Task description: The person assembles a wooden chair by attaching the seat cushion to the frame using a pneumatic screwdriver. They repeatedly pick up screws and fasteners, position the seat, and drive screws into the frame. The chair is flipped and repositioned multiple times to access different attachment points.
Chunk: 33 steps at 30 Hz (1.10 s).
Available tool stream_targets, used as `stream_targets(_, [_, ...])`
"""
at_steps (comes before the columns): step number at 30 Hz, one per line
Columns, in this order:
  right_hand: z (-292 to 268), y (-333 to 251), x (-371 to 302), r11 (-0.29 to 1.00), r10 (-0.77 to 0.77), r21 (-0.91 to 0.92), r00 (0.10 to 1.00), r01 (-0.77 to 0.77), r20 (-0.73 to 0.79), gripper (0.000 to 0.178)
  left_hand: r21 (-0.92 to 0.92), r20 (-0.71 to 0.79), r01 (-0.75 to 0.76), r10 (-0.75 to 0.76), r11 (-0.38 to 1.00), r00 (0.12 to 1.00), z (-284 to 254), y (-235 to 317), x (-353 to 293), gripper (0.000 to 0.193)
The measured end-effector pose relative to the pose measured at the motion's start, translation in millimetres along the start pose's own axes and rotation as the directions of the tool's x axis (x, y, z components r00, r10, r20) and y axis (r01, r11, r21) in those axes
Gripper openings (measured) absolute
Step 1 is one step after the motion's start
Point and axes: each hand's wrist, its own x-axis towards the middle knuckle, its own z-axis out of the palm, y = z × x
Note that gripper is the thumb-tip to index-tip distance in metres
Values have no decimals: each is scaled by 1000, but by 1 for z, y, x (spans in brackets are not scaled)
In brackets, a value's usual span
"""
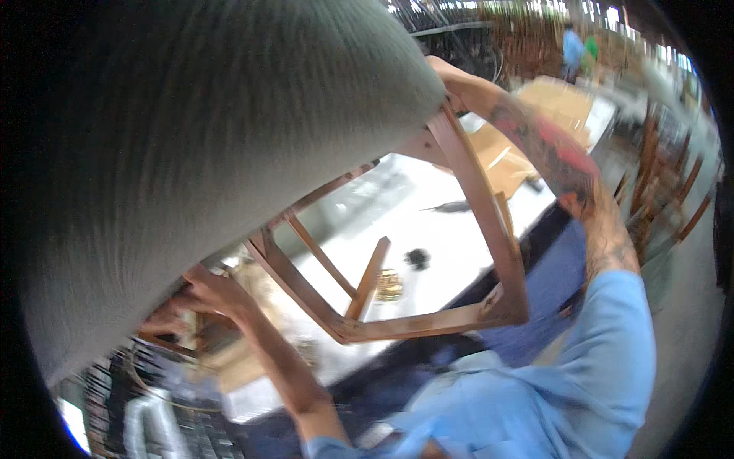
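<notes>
Nearest are the person's light-blue sleeves, the right one [608, 344] reaching up along the right side of the view. Above them an upholstered chair [229, 115] fills the left and upper part, its grey padding tilted, the lower edge running slantwise from near left to far right. The left hand [218, 292] is at the nearer end of that edge, its fingers bent beneath the padding; they are blurred and partly hidden, so I cannot tell how far they close. The right hand [453, 80] is at the farther end, fingers curled round the corner where padding meets wood, tips out of sight. The chair thus lies between the hands, its long edge spanning from one to the other and touching both, with neither closer to it. Its brown wooden frame [480, 206] juts out toward the person from the right half of that edge. Beyond the frame is a white table [459, 256] carrying a gold-coloured item [389, 284], a small black object [417, 258] and, farther right, brown cardboard [508, 180]. Far off at the upper right, a co-worker in blue [572, 50] appears, blurred.
</notes>
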Motion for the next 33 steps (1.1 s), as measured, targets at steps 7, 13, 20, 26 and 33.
stream_targets(7, [86,128,30,997,69,-59,972,-57,223,23,367,244,-226,141,902,959,42,-64,36,83])
stream_targets(13, [90,266,68,961,247,-217,878,-168,411,20,566,712,-372,-208,736,671,125,-128,-64,90])
stream_targets(20, [119,473,141,899,437,-288,679,-329,590,16,543,822,-641,-497,542,276,147,-221,-188,91])
stream_targets(26, [98,585,205,669,681,-217,469,-711,563,28,867,100,496,-956,-53,-277,110,-214,-220,62])
stream_targets(33, [59,568,186,753,658,-379,592,-538,466,27,456,-62,838,-950,-299,-306,78,-204,-294,40])
